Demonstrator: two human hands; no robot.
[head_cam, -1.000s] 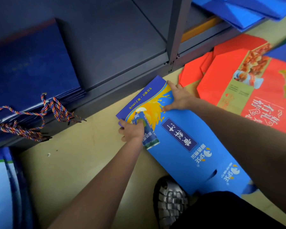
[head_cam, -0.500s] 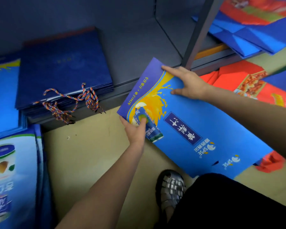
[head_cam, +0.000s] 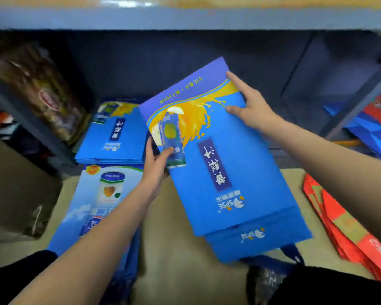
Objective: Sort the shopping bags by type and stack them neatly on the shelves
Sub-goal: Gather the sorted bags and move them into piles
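Above the floor, before the shelf (head_cam: 185,18) front edge: flat bag (head_cam: 224,172) held up; left hand (head_cam: 155,170) fingers pinch its left edge, right hand (head_cam: 251,106) fingers spread flat on top; likely light, stiff, glossy-slippery; grip both edges.

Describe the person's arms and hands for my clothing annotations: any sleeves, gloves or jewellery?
Both forearms are bare up to the frame edge. The left hand and right hand wear no gloves, and no rings, watch or bracelet show. No sleeve is visible on either arm.
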